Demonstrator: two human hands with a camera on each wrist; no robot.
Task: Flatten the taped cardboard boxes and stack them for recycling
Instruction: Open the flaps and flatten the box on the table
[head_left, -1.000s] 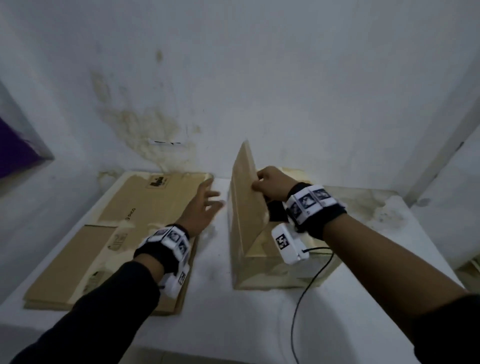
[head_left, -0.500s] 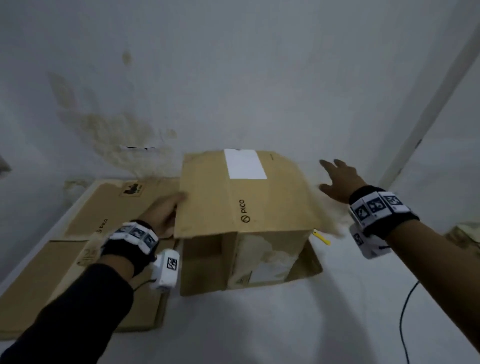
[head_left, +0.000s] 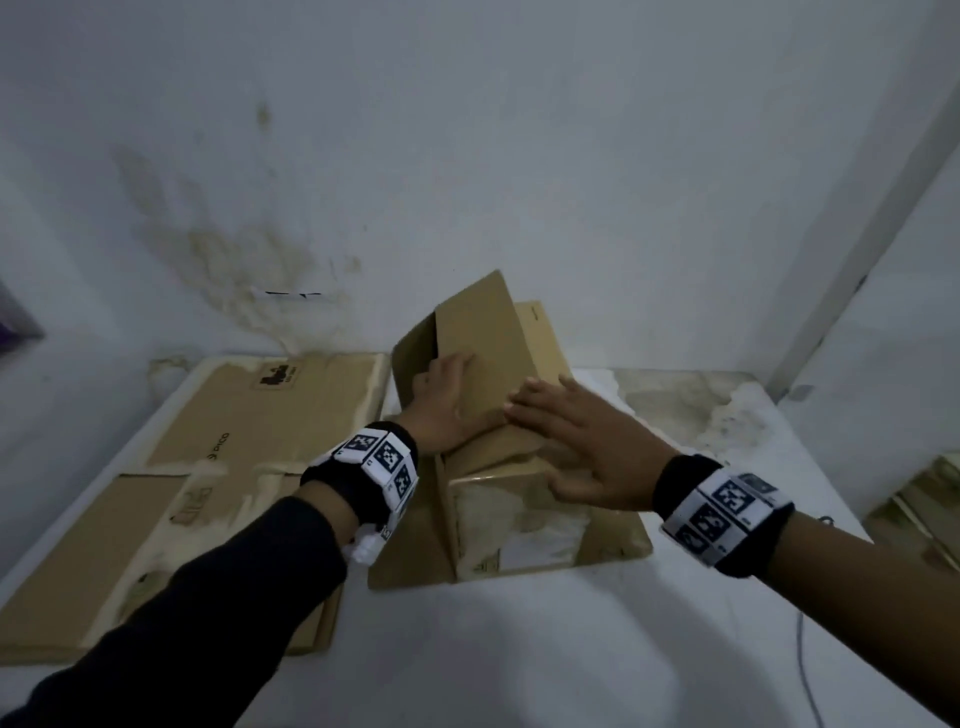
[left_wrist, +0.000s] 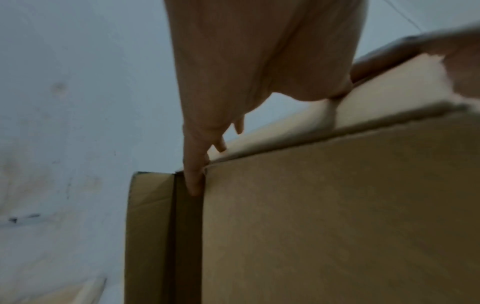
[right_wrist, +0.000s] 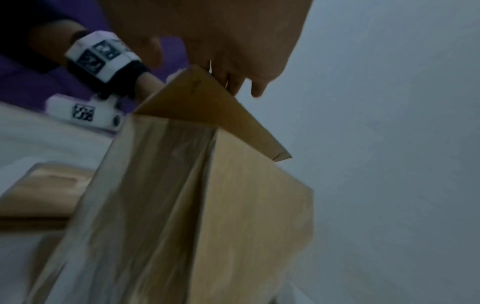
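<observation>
A brown cardboard box stands skewed in the middle of the white table, with its front end showing torn tape. My left hand lies on its left upper panel. In the left wrist view the index fingertip sits in the gap beside a flap of the box. My right hand rests flat on the top ridge, fingers straight and pointing left. The right wrist view shows its fingers over the box's peak. A stack of flattened boxes lies to the left.
A stained white wall rises right behind the table. A thin cable trails across the table at the right. Past the table's right edge there is a brownish object, and at the far left something purple.
My right hand, which hung in the air right of the box, now lies on its top. My left hand moved from the box's left side onto its panel. The box has skewed.
</observation>
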